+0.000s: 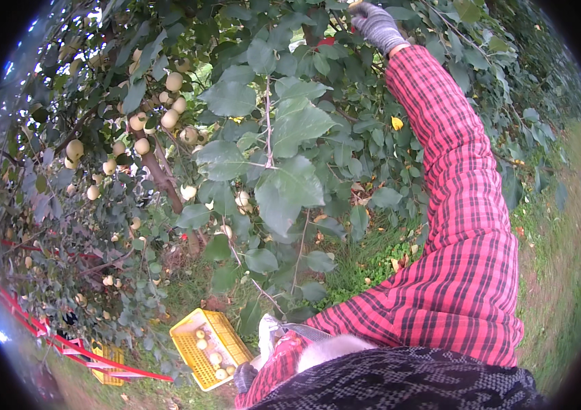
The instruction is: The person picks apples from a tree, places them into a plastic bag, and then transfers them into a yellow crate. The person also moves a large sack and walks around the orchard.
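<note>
My right hand, in a grey knit glove, reaches up into the leaves of a fruit tree at the picture's top edge. A small yellowish patch shows at its fingertips, cut off by the edge; what it is I cannot tell. Low in the view, my left hand wears a dark grey glove and hangs beside a yellow plastic crate. Its fingers are too small and partly hidden to read. Inside the crate lie several pale round fruits. More pale yellow fruits, apple-like, hang in clusters on the tree's left side.
A leafy twig stands close before me. Behind it, a thick branch slants down through the foliage. At lower left, a red metal ladder leans across, with a second yellow crate behind it. Grass covers the ground at right.
</note>
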The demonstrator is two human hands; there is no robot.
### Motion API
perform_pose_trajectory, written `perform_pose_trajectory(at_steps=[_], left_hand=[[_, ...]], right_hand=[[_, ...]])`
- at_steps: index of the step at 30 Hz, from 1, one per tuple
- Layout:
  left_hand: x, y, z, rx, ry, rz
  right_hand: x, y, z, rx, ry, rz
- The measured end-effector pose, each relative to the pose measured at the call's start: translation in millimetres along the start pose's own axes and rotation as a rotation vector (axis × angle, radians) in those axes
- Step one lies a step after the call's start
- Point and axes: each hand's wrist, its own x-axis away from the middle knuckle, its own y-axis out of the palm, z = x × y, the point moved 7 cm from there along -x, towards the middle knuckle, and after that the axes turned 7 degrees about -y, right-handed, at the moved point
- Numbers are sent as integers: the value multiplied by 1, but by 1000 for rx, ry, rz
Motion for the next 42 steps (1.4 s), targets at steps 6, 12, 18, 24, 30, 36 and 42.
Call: perform_pose_trajectory(at_steps=[6, 12, 18, 24, 30, 36, 42], left_hand=[[-4, -2, 19, -1, -10, 5], [-19, 39, 21, -1, -34, -9], [-25, 62, 26, 45, -37, 55], [-16, 67, 36, 91, -44, 146], [-8, 60, 32, 142, -49, 236], [-2, 43, 43, 153, -31, 265], [26, -15, 33, 153, 9, 319]], right_hand=[[22, 66, 36, -92, 134, -265], [16, 114, 79, 40, 129, -328], [-26, 166, 85, 221, 23, -398], [-78, 244, 156, 235, 168, -397], [-66, 294, 153, 415, -34, -641], [-53, 298, 157, 347, 18, -607], [-26, 329, 155, 289, -16, -571]])
